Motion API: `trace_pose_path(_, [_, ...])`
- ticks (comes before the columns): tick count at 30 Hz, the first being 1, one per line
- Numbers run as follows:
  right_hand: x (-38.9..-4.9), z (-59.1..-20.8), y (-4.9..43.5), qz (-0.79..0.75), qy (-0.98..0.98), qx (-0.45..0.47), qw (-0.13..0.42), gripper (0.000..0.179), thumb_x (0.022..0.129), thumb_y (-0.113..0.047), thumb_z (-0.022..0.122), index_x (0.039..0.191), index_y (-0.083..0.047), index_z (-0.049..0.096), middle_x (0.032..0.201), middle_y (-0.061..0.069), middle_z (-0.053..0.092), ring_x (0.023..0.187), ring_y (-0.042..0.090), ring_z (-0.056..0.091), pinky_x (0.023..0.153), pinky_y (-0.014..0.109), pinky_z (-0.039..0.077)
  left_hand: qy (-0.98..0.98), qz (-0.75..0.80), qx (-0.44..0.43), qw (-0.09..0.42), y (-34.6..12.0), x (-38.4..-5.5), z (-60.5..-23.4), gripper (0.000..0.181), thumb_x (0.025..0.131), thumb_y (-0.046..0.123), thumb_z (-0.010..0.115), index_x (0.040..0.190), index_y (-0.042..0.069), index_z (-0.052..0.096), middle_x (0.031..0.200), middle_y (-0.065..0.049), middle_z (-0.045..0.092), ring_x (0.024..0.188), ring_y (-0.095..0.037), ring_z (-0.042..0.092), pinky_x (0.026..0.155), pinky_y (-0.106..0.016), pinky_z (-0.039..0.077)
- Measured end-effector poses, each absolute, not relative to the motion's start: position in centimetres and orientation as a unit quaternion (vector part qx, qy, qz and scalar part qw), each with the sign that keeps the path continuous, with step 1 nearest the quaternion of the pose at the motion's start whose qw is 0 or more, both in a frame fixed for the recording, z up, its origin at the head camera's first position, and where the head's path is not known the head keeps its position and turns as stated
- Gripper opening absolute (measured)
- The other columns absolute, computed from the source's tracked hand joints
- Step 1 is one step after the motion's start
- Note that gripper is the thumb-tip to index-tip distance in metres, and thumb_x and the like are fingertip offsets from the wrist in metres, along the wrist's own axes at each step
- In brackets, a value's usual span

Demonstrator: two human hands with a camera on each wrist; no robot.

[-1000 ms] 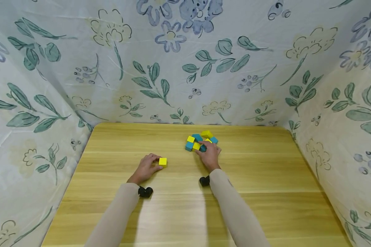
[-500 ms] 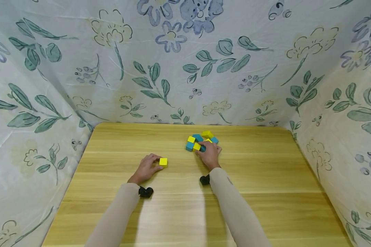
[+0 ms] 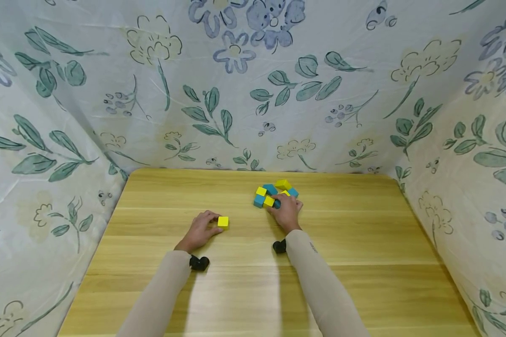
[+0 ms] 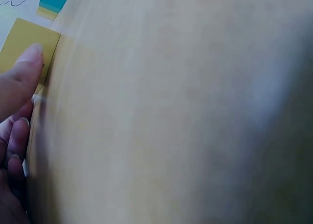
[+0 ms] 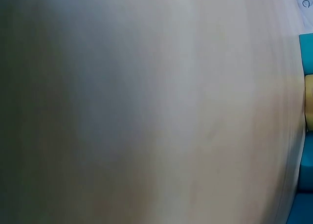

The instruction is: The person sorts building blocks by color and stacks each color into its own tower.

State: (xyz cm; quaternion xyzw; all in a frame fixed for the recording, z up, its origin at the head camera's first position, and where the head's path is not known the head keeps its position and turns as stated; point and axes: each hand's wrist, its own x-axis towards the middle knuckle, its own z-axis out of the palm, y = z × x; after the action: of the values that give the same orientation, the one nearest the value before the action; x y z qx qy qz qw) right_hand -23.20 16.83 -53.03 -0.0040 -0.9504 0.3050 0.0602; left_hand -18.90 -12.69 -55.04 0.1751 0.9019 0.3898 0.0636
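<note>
In the head view my left hand (image 3: 200,230) pinches a yellow cube (image 3: 223,222) on the wooden table, left of centre. The left wrist view shows the thumb pressed on a face of the yellow cube (image 4: 29,43). My right hand (image 3: 287,211) is at a cluster of blocks farther back, its thumb and forefinger around a dark blue block (image 3: 277,204). A yellow cube (image 3: 268,201) sits just left of these fingertips, beside a blue cube (image 3: 259,201). No right fingers show in the right wrist view, only blue blocks (image 5: 306,163) at the edge.
Behind the right hand lie a yellow block (image 3: 284,184), a blue block (image 3: 270,189) and another blue block (image 3: 293,192). A small yellow cube (image 3: 261,191) rests at the cluster's left. Flower-printed cloth (image 3: 236,117) rises behind the table (image 3: 354,224) and at both sides.
The view has shifted very slightly. Both hands and the blocks stay where they were.
</note>
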Motion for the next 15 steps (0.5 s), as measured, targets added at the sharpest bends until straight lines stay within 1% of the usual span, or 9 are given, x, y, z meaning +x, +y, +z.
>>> trace_pose_path(9, [-23.24,-53.13,16.89,0.326,-0.944,-0.024,0.048,0.042,0.083,-0.027,0.077,0.121,-0.011,0.067,0.121,0.01,0.064,0.111,0.03,0.045,0.096,0.053,0.015,0.903,0.386,0.178,0.062,-12.7,-18.82,-54.87,0.039,0.09,0.022,0.07,0.123,0.004,0.06,0.112,-0.007,0.058,0.104,-0.027,0.049,0.094,-0.049,0.033])
trace_pose_path(15, [-23.21,-52.71,16.86,0.345,-0.937,-0.026,0.042,0.041,0.085,-0.025,0.076,0.122,-0.011,0.066,0.123,0.009,0.064,0.113,0.03,0.046,0.096,0.053,0.014,0.905,0.382,0.179,0.059,-12.67,-18.84,-54.83,0.039,0.089,0.021,0.07,0.123,0.003,0.061,0.112,-0.007,0.058,0.104,-0.027,0.049,0.093,-0.049,0.034])
